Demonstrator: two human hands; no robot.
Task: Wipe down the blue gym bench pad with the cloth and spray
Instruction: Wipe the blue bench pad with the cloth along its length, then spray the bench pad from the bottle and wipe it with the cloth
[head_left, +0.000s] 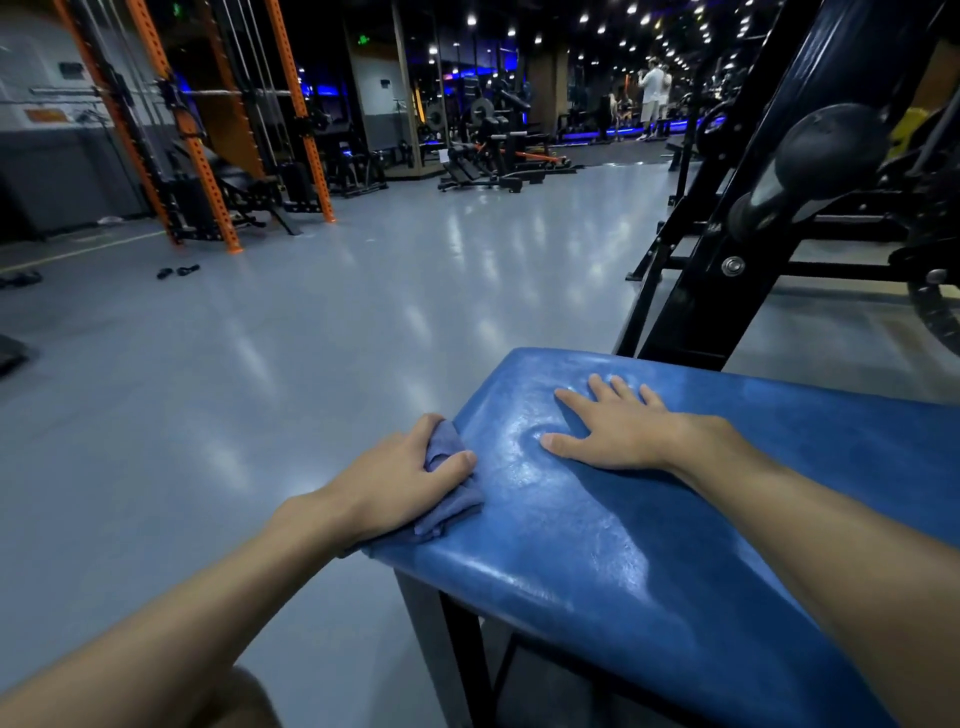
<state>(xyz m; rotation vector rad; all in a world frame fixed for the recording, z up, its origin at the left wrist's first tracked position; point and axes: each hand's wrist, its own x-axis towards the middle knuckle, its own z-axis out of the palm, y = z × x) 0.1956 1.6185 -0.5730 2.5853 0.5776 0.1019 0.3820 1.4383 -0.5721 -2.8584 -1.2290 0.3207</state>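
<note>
The blue gym bench pad (623, 530) fills the lower right, glossy and creased, on a black frame. At its left edge my left hand (400, 478) grips a bunched blue-grey cloth (449, 506) and holds it against the pad's side. My right hand (608, 426) lies flat on the pad's top near the far end, fingers spread and pressing a dent into the padding. No spray bottle is in view.
A black machine frame (727, 249) with a round knob (826, 150) rises just behind the pad on the right. Grey gym floor (311, 338) stretches left and ahead. An orange rack (208, 156) and benches stand far left; people stand at the far back.
</note>
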